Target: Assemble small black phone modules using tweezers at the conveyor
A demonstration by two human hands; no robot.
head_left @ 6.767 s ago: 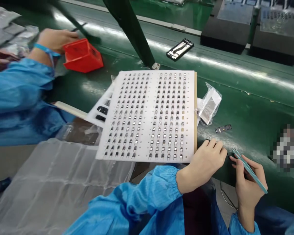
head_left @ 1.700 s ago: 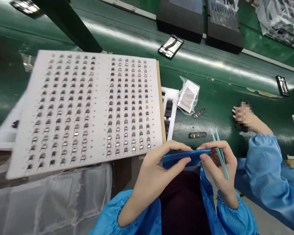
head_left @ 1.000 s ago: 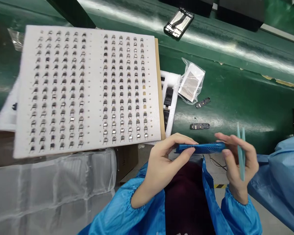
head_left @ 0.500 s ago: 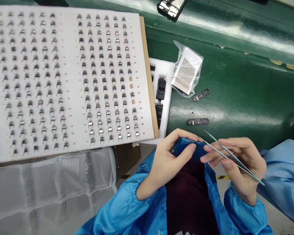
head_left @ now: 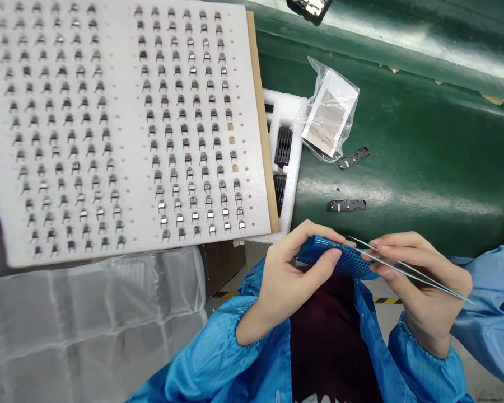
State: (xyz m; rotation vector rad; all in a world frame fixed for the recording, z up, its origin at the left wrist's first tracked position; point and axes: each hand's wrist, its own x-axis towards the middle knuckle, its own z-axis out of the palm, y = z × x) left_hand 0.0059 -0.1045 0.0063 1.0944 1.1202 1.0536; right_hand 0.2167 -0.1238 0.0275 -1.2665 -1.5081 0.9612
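Note:
My left hand (head_left: 292, 277) pinches a blue sheet dotted with rows of small dark shapes (head_left: 346, 263) between thumb and fingers, holding it bent in front of my body. In my right hand (head_left: 422, 277) is a pair of pale green tweezers (head_left: 407, 267), tips pointing left over the sheet toward my left fingers. The right fingertips are at the sheet's right edge; whether they grip it too I cannot tell. Beyond my hands, a slim black part (head_left: 348, 205) lies on the green table (head_left: 420, 168), and a second black part (head_left: 354, 158) lies tilted behind it.
At left, a white foam board (head_left: 128, 129) carries rows of small metal pieces. Its right edge overlaps a white foam tray (head_left: 296, 106) with black parts. A clear bag (head_left: 331, 112) lies beside the tray. At far right is another person's blue sleeve (head_left: 493, 302).
My right hand has brought the tweezers down toward the sheet, their arms closer together. More of the dotted sheet shows. The view has shifted slightly.

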